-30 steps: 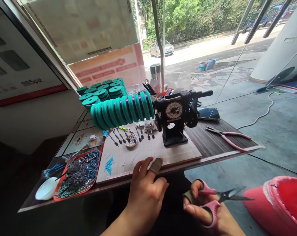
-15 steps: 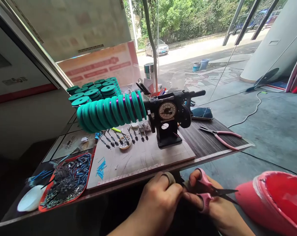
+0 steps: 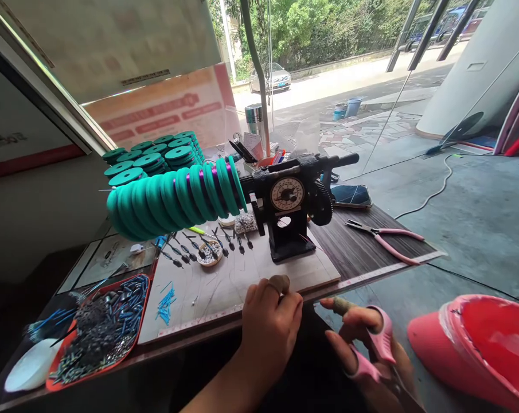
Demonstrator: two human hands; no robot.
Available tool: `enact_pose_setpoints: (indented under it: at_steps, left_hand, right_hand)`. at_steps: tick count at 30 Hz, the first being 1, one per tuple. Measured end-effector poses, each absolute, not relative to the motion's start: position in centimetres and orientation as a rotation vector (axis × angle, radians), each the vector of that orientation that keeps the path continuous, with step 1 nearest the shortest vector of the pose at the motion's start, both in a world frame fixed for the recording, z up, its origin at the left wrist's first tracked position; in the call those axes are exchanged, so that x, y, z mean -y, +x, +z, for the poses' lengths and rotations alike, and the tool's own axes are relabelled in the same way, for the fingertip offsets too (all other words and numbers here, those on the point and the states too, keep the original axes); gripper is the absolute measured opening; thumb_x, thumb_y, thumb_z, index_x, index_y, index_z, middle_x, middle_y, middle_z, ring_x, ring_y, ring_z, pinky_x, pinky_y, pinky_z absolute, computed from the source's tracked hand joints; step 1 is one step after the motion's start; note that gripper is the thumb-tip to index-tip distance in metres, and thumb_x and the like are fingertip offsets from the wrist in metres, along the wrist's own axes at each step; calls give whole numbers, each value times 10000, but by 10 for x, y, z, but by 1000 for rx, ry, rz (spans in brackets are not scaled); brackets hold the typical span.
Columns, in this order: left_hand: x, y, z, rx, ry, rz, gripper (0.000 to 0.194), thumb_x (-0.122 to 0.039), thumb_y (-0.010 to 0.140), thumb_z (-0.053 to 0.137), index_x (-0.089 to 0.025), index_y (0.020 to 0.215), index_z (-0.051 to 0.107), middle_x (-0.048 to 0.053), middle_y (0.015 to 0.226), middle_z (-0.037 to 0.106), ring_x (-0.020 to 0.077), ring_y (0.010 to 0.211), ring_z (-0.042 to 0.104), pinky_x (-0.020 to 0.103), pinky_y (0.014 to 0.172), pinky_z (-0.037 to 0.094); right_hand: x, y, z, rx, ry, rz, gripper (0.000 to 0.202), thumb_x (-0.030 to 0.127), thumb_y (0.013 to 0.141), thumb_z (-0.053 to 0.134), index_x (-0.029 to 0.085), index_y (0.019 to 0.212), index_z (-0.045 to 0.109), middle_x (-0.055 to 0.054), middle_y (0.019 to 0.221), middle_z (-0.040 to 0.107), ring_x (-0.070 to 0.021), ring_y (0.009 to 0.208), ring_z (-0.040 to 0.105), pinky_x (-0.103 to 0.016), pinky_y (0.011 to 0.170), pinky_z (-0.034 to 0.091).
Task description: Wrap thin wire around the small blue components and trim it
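My left hand is closed at the front edge of the wooden board, with tan tape round one finger. Whatever it pinches is hidden. Lower right, my right hand has its thumb and fingers through the handles of pink scissors, whose blades point back toward the lower right. Thumb and taped index finger are spread apart. Above my hands stands a black winding machine with a dial and crank. A row of green foam spools with purple line is mounted on its shaft.
Pink-handled pliers and a phone lie on the right. A red bucket stands at the lower right. On the left is a red tray of small tackle parts. Blue tubes and a dish of white beads sit on the board.
My right hand has drawn away from the left, moving down and right with the scissors. My left hand has shifted slightly up toward the board. The view has shifted a little.
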State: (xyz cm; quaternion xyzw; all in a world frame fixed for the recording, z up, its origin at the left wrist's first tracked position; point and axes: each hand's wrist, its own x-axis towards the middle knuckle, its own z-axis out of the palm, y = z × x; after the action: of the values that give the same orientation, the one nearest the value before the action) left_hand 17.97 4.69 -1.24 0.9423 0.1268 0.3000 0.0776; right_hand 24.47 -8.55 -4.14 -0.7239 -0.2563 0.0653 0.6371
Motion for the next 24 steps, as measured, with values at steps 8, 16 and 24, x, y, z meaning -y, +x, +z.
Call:
enact_pose_setpoints:
  at_steps: [8, 16, 24]
  left_hand:
    - [-45, 183, -14, -408, 2824, 840, 148, -114, 788, 538, -193, 740, 654, 57, 813, 610, 199, 712, 535, 342, 609, 420]
    - [-49, 181, -9, -317, 2776, 833, 197, -96, 818, 462, -172, 769, 637, 79, 870, 593, 190, 725, 549, 312, 613, 508]
    - [-51, 182, -11, -306, 2803, 804, 192, -78, 805, 460, -155, 744, 625, 96, 886, 597, 189, 726, 575, 311, 622, 533]
  right_hand:
    - [79, 233, -65, 849, -1679, 160, 191, 275, 858, 470, 252, 1020, 370, -46, 871, 643, -95, 449, 512, -208, 443, 418]
    - [85, 248, -69, 1510, -1935, -410, 169, 119, 826, 381, 190, 954, 466, 7, 556, 589, -153, 435, 541, -250, 462, 363]
    - [86, 255, -67, 1589, -1930, -466, 123, 168, 876, 372, 180, 941, 474, -17, 632, 639, -147, 470, 552, -259, 487, 339]
